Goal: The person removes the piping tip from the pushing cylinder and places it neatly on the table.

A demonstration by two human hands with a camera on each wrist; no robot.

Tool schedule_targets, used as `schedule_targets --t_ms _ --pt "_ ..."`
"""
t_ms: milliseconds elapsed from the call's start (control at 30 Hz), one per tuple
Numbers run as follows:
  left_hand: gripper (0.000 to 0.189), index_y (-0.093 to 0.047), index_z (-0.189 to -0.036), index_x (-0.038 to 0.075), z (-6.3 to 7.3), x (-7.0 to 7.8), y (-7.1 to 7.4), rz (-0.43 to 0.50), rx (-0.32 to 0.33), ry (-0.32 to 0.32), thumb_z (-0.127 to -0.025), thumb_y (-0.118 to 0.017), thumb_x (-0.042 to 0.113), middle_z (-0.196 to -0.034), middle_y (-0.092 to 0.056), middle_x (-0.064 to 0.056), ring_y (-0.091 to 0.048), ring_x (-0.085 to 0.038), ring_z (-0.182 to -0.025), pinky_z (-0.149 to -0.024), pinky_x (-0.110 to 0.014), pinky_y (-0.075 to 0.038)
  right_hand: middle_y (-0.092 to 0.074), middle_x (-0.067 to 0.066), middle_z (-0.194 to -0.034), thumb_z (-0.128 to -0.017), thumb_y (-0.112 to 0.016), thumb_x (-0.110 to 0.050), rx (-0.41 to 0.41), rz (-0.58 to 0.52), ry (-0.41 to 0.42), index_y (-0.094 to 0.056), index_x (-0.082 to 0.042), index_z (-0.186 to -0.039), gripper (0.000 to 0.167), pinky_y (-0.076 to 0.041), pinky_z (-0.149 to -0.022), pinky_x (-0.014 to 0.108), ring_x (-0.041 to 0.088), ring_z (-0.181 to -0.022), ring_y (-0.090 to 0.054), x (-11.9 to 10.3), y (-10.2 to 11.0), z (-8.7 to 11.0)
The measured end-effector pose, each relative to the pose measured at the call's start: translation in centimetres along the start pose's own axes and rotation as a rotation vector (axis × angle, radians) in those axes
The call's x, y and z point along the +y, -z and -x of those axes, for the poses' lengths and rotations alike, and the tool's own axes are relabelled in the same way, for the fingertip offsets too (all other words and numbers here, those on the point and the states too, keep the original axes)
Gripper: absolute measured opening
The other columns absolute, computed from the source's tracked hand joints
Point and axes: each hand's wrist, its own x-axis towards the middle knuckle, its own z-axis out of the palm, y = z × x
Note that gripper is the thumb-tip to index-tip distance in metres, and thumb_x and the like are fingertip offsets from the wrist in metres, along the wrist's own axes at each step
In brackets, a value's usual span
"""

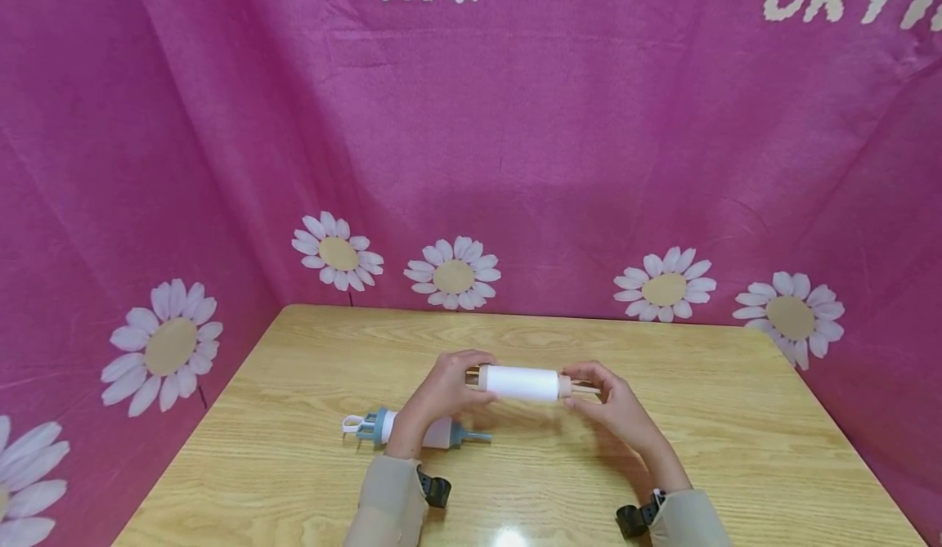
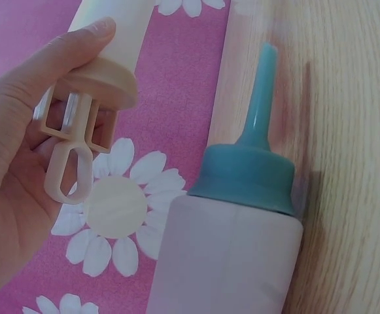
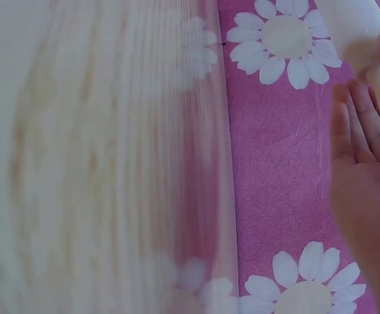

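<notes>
Both hands are at work on a white bottle (image 1: 522, 383) with beige ends, held up over the pale wood table (image 1: 530, 490) and lying level between them. Here's the left hand (image 1: 447, 385) at nine o'clock of it, its grip narrowed on the bottle, thumb laid along the white body just past the beige cage end; a beige loop (image 2: 53, 171) hangs from that end in the left wrist view. Over at three o'clock, the right hand (image 1: 620, 406) has its grip pinching the beige collar, and the thin beige nozzle (image 1: 586, 389) runs out between thumb and fingers toward three. Down at eight o'clock from the held bottle, a blue-capped bottle (image 1: 439, 433) lies on its side on the table, blue nozzle (image 2: 260, 104) to three, white loop (image 1: 352, 423) to nine, its middle partly hidden by the left forearm. Black wrist straps show below beige sleeves, and beyond the table, at twelve, hangs a pink cloth (image 1: 515, 138) with white daisies (image 1: 452, 275).
</notes>
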Motion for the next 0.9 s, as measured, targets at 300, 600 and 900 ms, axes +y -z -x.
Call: schedule_targets --t_ms 300,600,900 --pt "0.04 -0.067 -0.114 0.009 0.18 0.23 -0.07 0.026 -0.01 0.025 -0.077 -0.083 0.014 -0.12 -0.069 -0.009 -0.067 -0.02 -0.098 -0.082 -0.025 -0.059 -0.064 0.012 -0.117 -0.099 -0.057 -0.024 0.031 -0.028 -0.149 -0.056 0.002 -0.125 0.036 -0.051 -0.09 0.027 0.001 -0.099 -0.059 -0.26 0.06 -0.1" --pt "0.04 -0.067 -0.114 0.007 0.26 0.3 -0.1 0.013 -0.012 0.006 -0.078 -0.083 0.015 -0.12 -0.068 -0.011 -0.067 -0.021 -0.098 -0.08 -0.022 -0.058 -0.062 -0.002 -0.078 -0.105 -0.044 -0.029 -0.046 -0.096 -0.215 -0.057 0.012 -0.106 0.044 -0.055 -0.075 0.029 0.008 -0.074 -0.061 -0.29 -0.03 -0.41" --pt "0.041 -0.067 -0.115 0.009 0.23 0.49 0.16 0.017 -0.014 0.034 -0.078 -0.083 0.013 -0.123 -0.067 -0.01 -0.066 -0.02 -0.1 -0.083 -0.026 -0.059 -0.064 -0.003 -0.09 -0.098 -0.058 -0.023 -0.044 -0.057 -0.185 -0.061 0.005 -0.108 0.03 -0.054 -0.08 0.033 0.011 -0.084 -0.061 -0.29 -0.05 -0.21"
